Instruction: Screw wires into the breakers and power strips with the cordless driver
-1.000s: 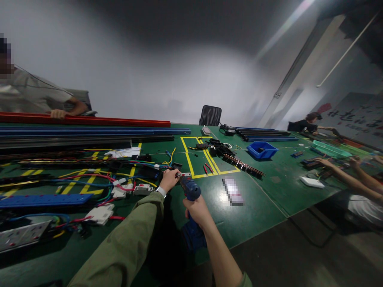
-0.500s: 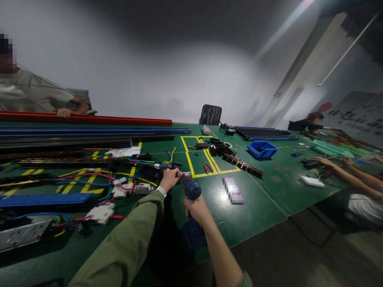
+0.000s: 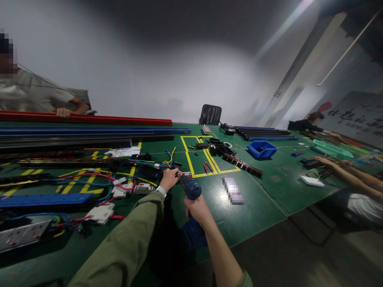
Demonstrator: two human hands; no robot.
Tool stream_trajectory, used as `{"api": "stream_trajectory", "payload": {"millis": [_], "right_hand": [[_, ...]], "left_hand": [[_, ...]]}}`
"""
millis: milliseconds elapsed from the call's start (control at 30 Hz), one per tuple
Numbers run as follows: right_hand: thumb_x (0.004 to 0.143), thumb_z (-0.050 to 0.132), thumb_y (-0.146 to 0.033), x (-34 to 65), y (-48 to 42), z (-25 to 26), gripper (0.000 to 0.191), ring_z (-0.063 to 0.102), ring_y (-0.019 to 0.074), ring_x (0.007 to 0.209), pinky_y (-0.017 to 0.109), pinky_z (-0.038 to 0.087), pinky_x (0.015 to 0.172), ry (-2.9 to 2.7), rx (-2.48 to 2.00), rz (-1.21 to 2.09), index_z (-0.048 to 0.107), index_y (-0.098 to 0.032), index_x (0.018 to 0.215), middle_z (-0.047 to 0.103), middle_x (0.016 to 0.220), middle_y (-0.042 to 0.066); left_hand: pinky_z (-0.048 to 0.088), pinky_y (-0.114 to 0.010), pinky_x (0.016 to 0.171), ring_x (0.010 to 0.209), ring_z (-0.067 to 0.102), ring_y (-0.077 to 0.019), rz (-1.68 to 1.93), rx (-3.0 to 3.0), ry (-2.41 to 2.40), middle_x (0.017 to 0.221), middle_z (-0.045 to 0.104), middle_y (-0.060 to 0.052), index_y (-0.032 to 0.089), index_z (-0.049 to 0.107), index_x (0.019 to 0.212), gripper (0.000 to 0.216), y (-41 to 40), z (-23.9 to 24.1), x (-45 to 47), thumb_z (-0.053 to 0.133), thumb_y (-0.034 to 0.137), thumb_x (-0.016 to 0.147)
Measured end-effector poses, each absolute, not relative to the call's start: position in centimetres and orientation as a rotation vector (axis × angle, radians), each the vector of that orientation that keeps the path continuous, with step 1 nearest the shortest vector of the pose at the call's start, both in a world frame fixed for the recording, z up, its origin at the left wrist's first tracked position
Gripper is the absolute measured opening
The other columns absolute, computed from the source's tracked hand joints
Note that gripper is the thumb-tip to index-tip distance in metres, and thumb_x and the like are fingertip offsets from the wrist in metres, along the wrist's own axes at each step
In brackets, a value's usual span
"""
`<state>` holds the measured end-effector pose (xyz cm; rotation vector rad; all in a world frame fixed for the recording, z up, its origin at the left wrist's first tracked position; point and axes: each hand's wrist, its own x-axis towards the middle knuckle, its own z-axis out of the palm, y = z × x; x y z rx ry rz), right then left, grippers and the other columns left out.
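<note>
The blue cordless screwdriver (image 3: 190, 189) is sitting in the right hand (image 3: 198, 210), whose grip is wrapping tightly round the pistol handle while the nose is pointing forward at a small white and red terminal piece (image 3: 184, 174). The left hand (image 3: 169, 179) is pinching that piece with a narrow grip, steadying it just above the green surface (image 3: 263, 199), at the near corner of the yellow-taped square (image 3: 209, 159).

The screwdriver is looking stiff and moderately heavy, with its weight low where the battery pack is hanging, so the handle is the sensible place to be holding it. The terminal piece is looking light, rigid and easy to let slip, best held by its sides close to the screw. The coloured wires (image 3: 89, 177) trailing away to the left are looking limp and liable to tug.

Further out, white breaker modules (image 3: 100, 213) and a blue strip (image 3: 38, 199) are lying among the wires. Long red and blue rails (image 3: 89, 124) are running along the far edge, where another person's hand (image 3: 63, 113) is resting. A blue bin (image 3: 262, 150) is standing to the right. A co-worker's forearms (image 3: 344, 172) are reaching in from the right, a black chair (image 3: 210, 114) is standing beyond, and the room is looking dim with pale walls.
</note>
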<state>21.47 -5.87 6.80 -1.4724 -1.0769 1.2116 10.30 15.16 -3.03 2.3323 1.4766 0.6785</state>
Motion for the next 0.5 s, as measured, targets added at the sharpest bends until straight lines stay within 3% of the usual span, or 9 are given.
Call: {"api": "stream_trajectory", "payload": {"millis": [500], "right_hand": [[0.072,0.053,-0.022,21.41,-5.93,6.83,0.036,0.05,0.0129,0.035,0.022,0.035,0.038,-1.063,-1.475,1.217,0.051,-0.018,0.107,0.045,0.05,-0.011]], "left_hand": [[0.038,-0.035,0.088,0.095,0.057,-0.0266,0.666,2.348,1.46,0.09,0.07,-0.009,0.028,0.075,0.104,0.025,15.29,-3.1,10.27,0.062,0.038,0.085]]}}
